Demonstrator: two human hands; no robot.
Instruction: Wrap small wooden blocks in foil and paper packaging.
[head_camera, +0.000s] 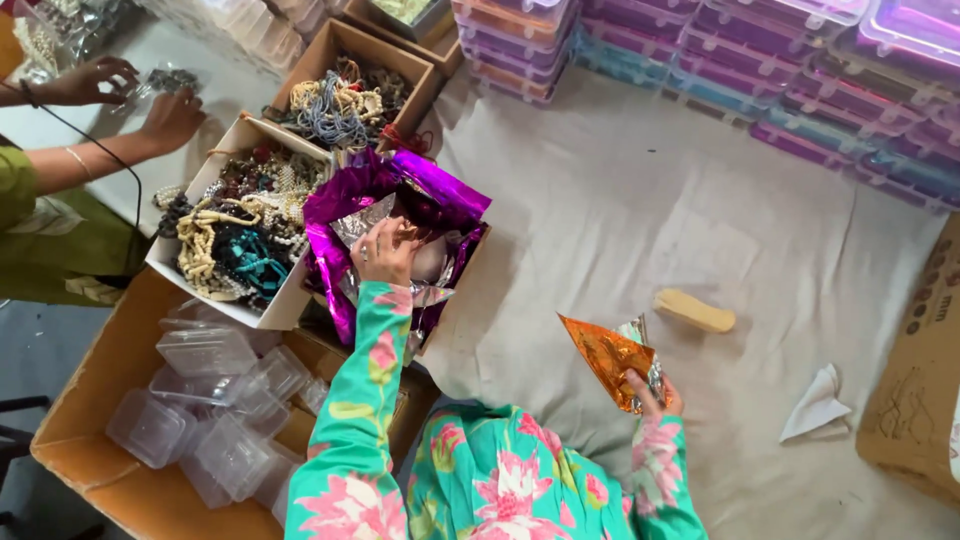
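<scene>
Left hand: the left hand (385, 250) is down in the foil box (335, 285), fingers curled and resting on a silvery sheet in the middle of the pile; can't tell if it's actually pinching one or just pressing on it.

Right hand: the right hand (655, 398) is held out to the side, thumb and fingers pinched on the bottom corner of an orange foil (608, 355), which sticks up and to the left (a bit of silver backing shows at its right edge).

Foil box: a cardboard box stuffed with crinkly purple foil (345, 200) around the rim and silver sheets in the centre, right in front of the person.

Bead boxes: a white-walled bead box (235, 235) full of cream, teal and dark strands touches the foil box on its left; a second one, the cord box (345, 95), sits just behind it with grey and yellowish strands.

Tubs: a pile of clear tubs (215, 400) fills a big carton (70, 440) at lower left.

Cloth: a pale cloth (620, 200) covers the surface; on it lie a tan block (695, 311) and a white scrap (817, 405), both well apart from the orange foil.

Back row: stacked cases (760, 70) with purple and blue lids line the far edge.

Co-worker: another person's hands (130, 95) work over small dark bits at top left, well apart from the foil box.
</scene>
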